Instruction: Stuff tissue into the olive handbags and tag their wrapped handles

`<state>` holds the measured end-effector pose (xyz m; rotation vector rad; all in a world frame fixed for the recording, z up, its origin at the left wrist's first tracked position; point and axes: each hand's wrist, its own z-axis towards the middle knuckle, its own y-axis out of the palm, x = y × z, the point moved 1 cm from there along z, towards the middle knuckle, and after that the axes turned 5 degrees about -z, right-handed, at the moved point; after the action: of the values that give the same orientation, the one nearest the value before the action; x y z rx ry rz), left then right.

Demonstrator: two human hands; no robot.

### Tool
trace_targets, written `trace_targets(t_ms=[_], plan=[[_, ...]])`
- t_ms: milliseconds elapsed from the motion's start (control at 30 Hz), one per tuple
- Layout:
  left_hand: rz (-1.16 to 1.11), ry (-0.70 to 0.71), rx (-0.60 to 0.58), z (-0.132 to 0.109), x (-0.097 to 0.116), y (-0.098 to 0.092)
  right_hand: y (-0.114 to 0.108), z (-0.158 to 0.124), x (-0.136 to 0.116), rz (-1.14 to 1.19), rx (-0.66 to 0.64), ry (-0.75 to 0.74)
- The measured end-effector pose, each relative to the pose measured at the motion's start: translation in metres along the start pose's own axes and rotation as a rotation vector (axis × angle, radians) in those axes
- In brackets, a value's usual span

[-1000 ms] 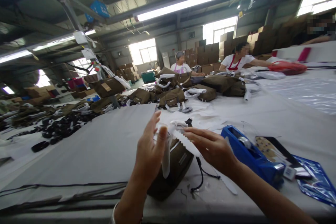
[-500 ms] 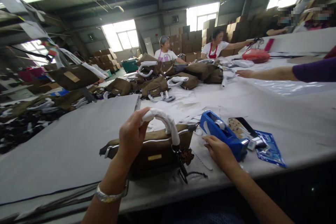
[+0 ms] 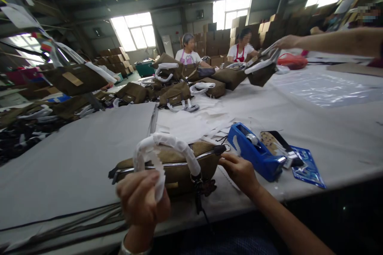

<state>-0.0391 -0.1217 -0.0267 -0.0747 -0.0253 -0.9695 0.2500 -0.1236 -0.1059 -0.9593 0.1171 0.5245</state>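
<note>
An olive-brown handbag [image 3: 182,155] with a silver zip lies on the table in front of me. Its arched handle [image 3: 170,140] is wrapped in white, and a dark charm [image 3: 206,187] hangs at the handle's right base. My left hand [image 3: 143,197], slightly blurred, is closed on a loose white wrapping strip [image 3: 158,167] at the handle's left side. At the bag's right end, below the metal ring, is my right hand [image 3: 239,171]. Its fingers are pinched against the bag's side, and what lies between the fingertips is hidden.
A blue tape dispenser [image 3: 254,151] stands right of the bag, beside a blue plastic packet [image 3: 308,167]. Several brown bags with wrapped handles [image 3: 176,95] are piled farther back. A co-worker's arm [image 3: 329,44] holds another bag [image 3: 263,69] at right. Two people sit beyond the pile.
My left hand has left the top of the handle and come down toward me, now gripping the white strip. My right hand has moved left to the bag. A co-worker has lifted a bag.
</note>
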Motion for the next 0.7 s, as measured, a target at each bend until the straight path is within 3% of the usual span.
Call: trace_targets(t_ms=[100,167,300,367,500,600,700], plan=[[-0.189,-0.046,-0.343,-0.012,0.015,0.005,-0.015,0.003,-0.022,0.078,0.053,-0.052],[-0.315,-0.210,-0.491,-0.011,0.028,0.009,-0.032,0.003,-0.037,0.140,0.154,-0.018],[-0.663,-0.767,-0.609,-0.002,0.053,0.017,-0.073,-0.003,-0.067,0.390,0.420,0.330],[-0.784,-0.910,-0.684,0.002,0.063,0.023,-0.088,-0.006,-0.079,0.651,0.451,0.478],[-0.815,-0.982,-0.825,0.003,0.073,0.032,-0.097,-0.008,-0.092,1.123,0.363,0.530],[-0.793,-0.972,-0.863,-0.001,0.073,0.028,-0.092,-0.015,-0.084,1.160,0.339,0.565],[-0.662,-0.948,-0.887,-0.010,0.071,0.015,-0.085,-0.029,-0.067,1.016,0.352,0.611]])
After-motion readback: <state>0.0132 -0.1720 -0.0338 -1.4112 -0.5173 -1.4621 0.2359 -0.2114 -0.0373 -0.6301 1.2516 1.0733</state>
